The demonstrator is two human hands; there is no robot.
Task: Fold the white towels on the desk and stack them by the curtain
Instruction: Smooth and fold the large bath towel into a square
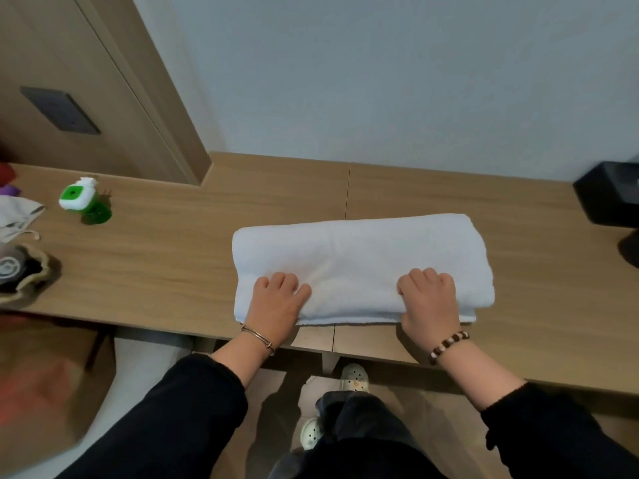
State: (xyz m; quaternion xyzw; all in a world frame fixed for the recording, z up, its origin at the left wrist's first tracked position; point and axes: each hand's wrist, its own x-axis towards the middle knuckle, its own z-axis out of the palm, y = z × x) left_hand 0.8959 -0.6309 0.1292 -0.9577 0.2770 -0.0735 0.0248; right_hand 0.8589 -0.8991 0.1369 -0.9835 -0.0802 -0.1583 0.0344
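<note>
Soft, even, somewhat dim light left only faint shadows on the worktop (173,264). The wide lens bent straight lines near the edges, and the lower left corner was blurred.

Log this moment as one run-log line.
step: folding | white towel: folded, lying on desk | left hand: grips near edge | right hand: grips near edge

This looks like a hotel-style guest room. A long wood-grain desk (166,257) runs along a plain pale wall (380,81). At upper left is a matching wood panel (69,46) with a dark switch plate (60,110). A thick white towel (359,257) lies at centre.
</note>
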